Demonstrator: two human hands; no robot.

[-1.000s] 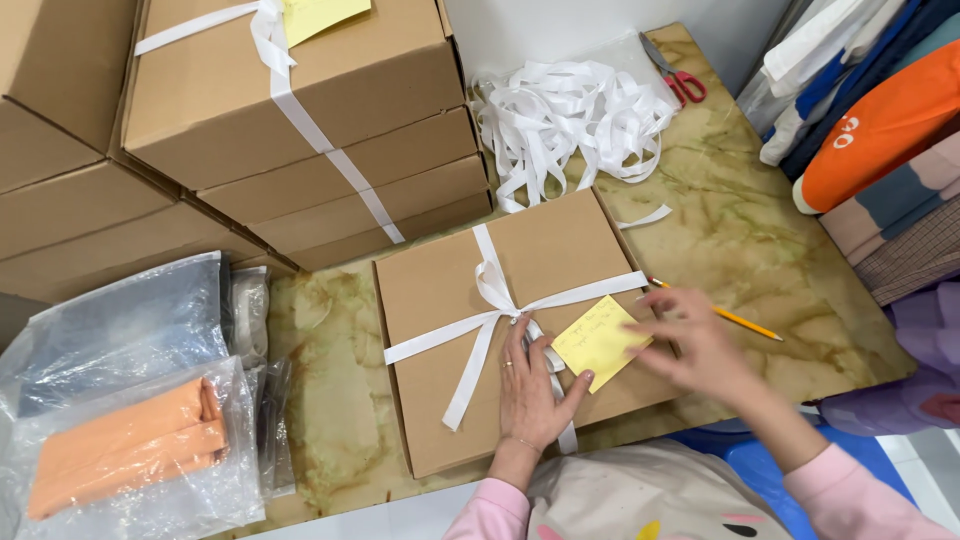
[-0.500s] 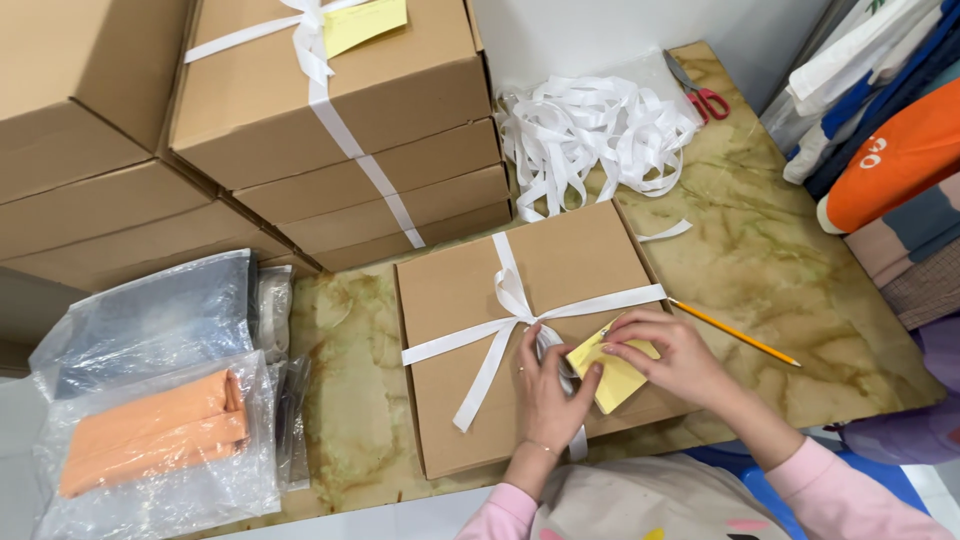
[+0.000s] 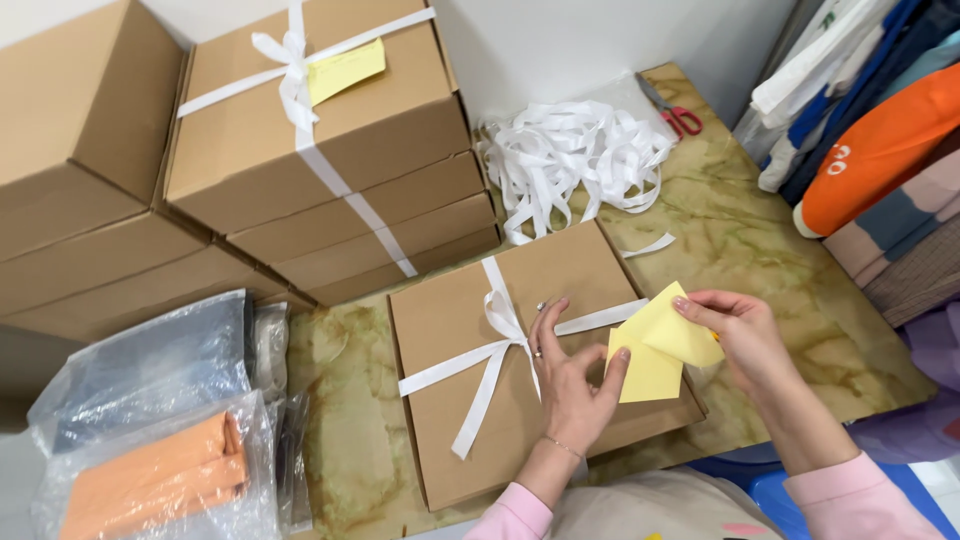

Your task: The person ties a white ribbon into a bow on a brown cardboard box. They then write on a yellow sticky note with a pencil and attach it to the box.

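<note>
Two hands work over the flat box (image 3: 540,370), which lies on the marbled table (image 3: 790,270) with a white ribbon (image 3: 495,340) tied in a cross and bow. Half a second ago the right hand pressed a yellow note flat against the box's right side; now the right hand (image 3: 745,335) has lifted one yellow sheet (image 3: 685,335) up and away, pinching its corner between thumb and fingers, while a second yellow sheet (image 3: 645,372) stays on the box lid. The left hand (image 3: 570,385) has shifted too: its fingers spread half-open, the forefinger pressing that lower sheet's edge, the other fingers resting just right of the bow. So a single note looks to have been peeled off a small pad.

Whether the lower yellow piece is one sheet or a pad cannot be told. A pencil seen right of the box earlier is now hidden behind the right hand. Above the box, loose ribbon (image 3: 575,160) and red scissors (image 3: 675,110) lie; the stacked boxes (image 3: 320,170) to its upper left are cut off.
</note>
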